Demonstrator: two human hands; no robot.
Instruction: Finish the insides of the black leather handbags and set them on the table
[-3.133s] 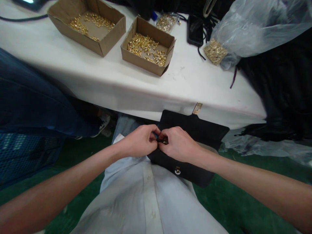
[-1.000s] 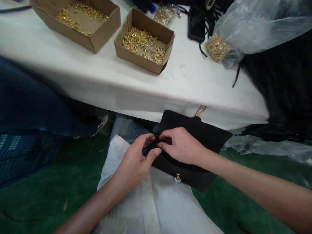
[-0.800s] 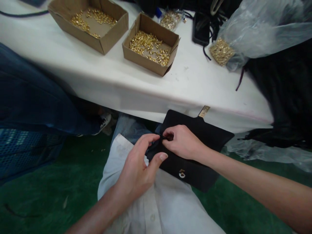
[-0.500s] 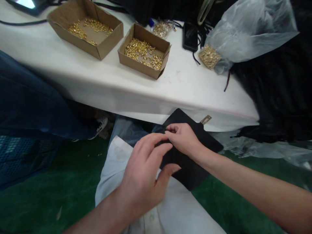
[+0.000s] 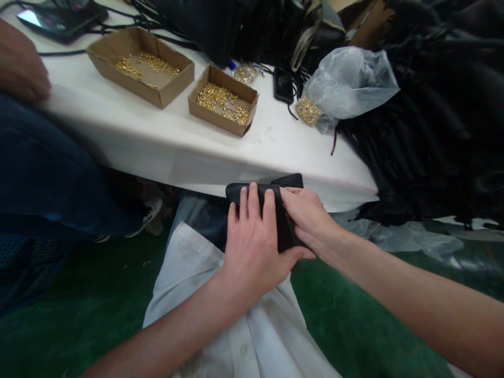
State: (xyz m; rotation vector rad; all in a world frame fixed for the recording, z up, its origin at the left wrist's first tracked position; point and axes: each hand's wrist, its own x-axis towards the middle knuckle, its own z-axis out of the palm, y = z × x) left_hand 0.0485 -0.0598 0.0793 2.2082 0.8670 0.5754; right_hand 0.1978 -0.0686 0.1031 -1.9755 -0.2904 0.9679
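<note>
A smooth black leather-like piece (image 5: 284, 231) lies over my lap against the table's front edge, its near part mostly under my hands. My left hand (image 5: 255, 236) rests flat on it, fingers spread and thumb pointing right. At its right edge my right hand (image 5: 309, 212) is closed, fingers curled around the border. A further black flap (image 5: 289, 181) shows just beyond my right hand. What the piece is exactly, I cannot tell.
Two cardboard trays, a larger one (image 5: 157, 97) and a smaller one (image 5: 220, 122), hold small gold-coloured metal parts on the white table (image 5: 189, 142). A clear plastic bag (image 5: 346, 84), a black device (image 5: 282, 86) and dark straps (image 5: 425, 131) lie rightward. Another person's hand (image 5: 23, 63) is at left.
My left hand has come down flat onto the black piece, which now looks folded or turned. My right hand has shifted to its right edge. Another person's hand has appeared at the left.
</note>
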